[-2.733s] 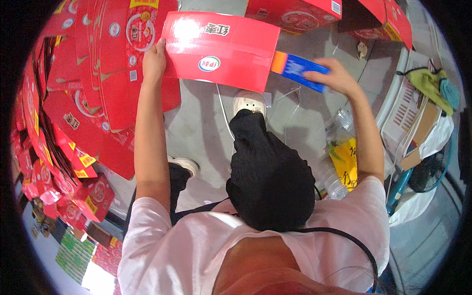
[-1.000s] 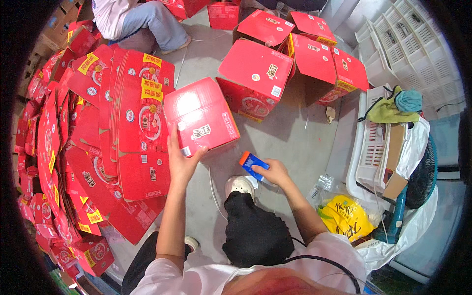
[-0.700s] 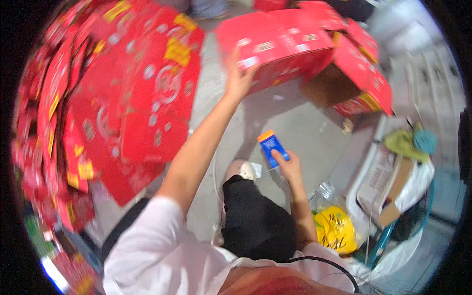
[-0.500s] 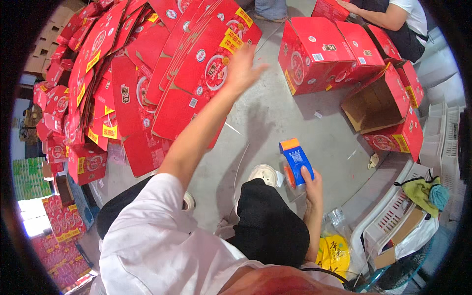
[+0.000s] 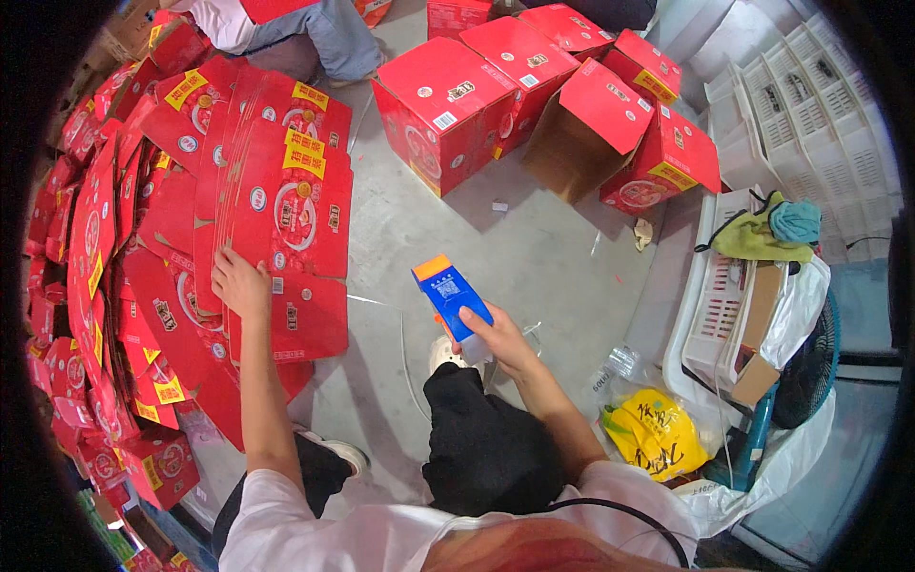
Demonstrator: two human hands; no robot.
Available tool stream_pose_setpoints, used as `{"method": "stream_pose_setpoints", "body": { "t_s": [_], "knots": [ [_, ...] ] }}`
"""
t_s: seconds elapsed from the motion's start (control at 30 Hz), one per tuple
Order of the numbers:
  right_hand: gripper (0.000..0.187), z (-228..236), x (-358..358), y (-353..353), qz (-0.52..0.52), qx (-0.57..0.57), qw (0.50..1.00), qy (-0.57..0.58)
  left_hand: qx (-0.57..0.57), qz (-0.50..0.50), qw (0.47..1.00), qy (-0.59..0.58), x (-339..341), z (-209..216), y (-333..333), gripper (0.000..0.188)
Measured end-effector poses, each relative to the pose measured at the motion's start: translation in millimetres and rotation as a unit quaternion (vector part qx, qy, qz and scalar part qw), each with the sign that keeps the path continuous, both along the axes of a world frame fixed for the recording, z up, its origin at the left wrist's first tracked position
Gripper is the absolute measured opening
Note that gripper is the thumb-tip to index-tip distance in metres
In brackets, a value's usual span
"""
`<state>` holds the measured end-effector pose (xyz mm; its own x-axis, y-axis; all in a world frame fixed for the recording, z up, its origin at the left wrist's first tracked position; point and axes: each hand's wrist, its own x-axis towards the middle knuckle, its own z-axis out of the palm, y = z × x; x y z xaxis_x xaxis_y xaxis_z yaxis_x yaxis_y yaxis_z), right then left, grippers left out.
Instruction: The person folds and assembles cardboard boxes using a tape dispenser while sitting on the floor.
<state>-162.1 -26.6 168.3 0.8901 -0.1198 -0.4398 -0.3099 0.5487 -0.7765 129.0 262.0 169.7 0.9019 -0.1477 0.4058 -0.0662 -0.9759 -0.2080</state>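
My left hand [image 5: 243, 286] has its fingers curled at the left edge of the top flattened red carton [image 5: 310, 257] on a leaning stack. What its thumb does underneath cannot be seen. In front of my knee, my right hand [image 5: 503, 341] is closed around a blue tape dispenser [image 5: 448, 294] with an orange end, thumb along its face. The dispenser is held in the air above the grey floor, touching no carton.
Several assembled red cartons [image 5: 443, 105] stand ahead, one open carton [image 5: 586, 133] tipped toward me. White plastic crates [image 5: 810, 105] line the right side. Nearer are a yellow bag [image 5: 658, 434] and a basket [image 5: 710, 310] with cloths. Another person's leg [image 5: 334, 38] shows at the far left.
My left hand has come down from the air above the flattened cartons to their left edge. My right hand still holds the tape dispenser. The view has swung to the right.
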Motion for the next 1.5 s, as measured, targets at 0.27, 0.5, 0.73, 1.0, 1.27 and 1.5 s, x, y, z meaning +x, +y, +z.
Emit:
{"method": "stream_pose_setpoints", "body": {
  "t_s": [0.27, 0.5, 0.73, 1.0, 1.27, 1.5],
  "knots": [
    [0.03, -0.7, 30.2, 36.2, -0.014, -0.139, 0.99, 0.017, -0.081, -0.211, 0.974, 0.022, -16.0, 46.7, -19.8, 0.041],
    [0.086, 22.8, 88.3, 74.7, 0.042, -0.471, 0.881, 0.003, -0.311, -0.233, 0.869, 0.306, -51.6, 53.5, -95.5, 0.025],
    [0.095, 1.9, 77.0, 35.6, -0.02, -0.441, 0.897, -0.008, -0.37, -0.282, 0.847, 0.255, -30.3, 17.4, -111.3, 0.044],
    [0.043, -32.8, 20.0, 20.3, -0.192, -0.294, 0.935, 0.046, -0.176, -0.178, 0.936, 0.247, 70.1, 18.2, -102.0, 0.075],
    [0.066, 13.7, 39.2, 16.9, -0.389, -0.521, 0.752, -0.105, 0.095, -0.42, 0.852, 0.297, -26.0, 51.4, -54.3, 0.065],
    [0.041, -35.1, 80.8, 11.4, 0.097, -0.626, 0.745, -0.21, 0.093, -0.504, 0.669, 0.538, -44.5, 44.3, -60.3, 0.081]
  ]
}}
